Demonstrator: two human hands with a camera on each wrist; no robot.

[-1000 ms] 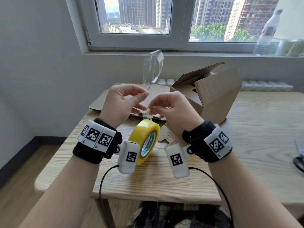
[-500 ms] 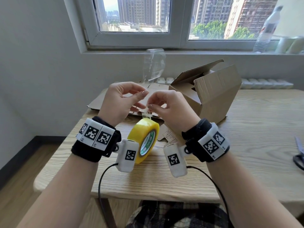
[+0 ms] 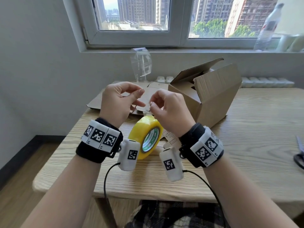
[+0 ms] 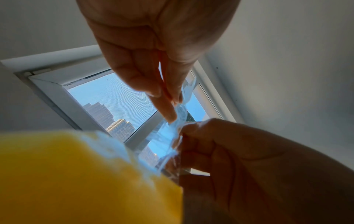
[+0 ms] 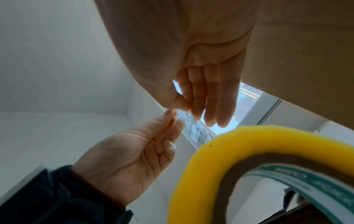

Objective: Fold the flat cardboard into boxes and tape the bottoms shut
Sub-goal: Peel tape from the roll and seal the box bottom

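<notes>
Left hand (image 3: 117, 102) and right hand (image 3: 167, 107) both pinch the tape strip (image 4: 172, 128) off the roll (image 3: 145, 137); one box (image 3: 210, 94) folded, flat cardboard (image 3: 97, 104) waiting.

tape roll (image 3: 145, 137): yellow, green-white core | box (image 3: 212, 94): brown | table (image 3: 246, 145): pale woodgrain | wristbands (image 3: 98, 142): black

Scissors (image 3: 299, 157) cut off at edge

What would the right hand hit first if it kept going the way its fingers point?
The right hand points toward the left hand, both pinching the clear tape strip above the yellow tape roll. Going straight on, it would likely meet the left hand's fingertips first, though depth is uncertain.
</notes>
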